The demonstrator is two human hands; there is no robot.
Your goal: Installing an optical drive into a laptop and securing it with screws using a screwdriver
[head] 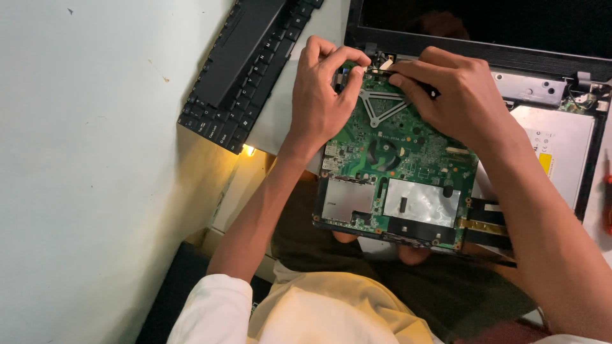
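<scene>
The person sat with a green circuit board (395, 172) from a laptop across their lap. It was flat and had silver patches on its near half. Its far edge reached up to the open laptop body (554, 146), which lay to the far right with its dark screen (484, 22) standing behind it.

Both hands were busy at the far edge of the board. The left hand (322, 95) was curled, with its thumb and first finger pinched together on a small part at the board's far left corner. I could not tell just what that small part was. The right hand (456, 92) lay over the far right part of the board. Its fingers were bent and squeezed on a thin dark tool (426, 91), and the tip of the tool pointed left at a little white connector (386, 64) near the laptop hinge. The two hands were very close, almost touching at the fingertips.

A black keyboard (245, 64) lay loose to the far left, tilted on the pale bench (280, 108). A silver disc drive (558, 153) sat in the laptop body on the right. A red-handled screwdriver (607, 197) showed at the right edge. A small yellow light (248, 150) glowed under the near corner of the keyboard. The person wore white sleeves (213, 312).
</scene>
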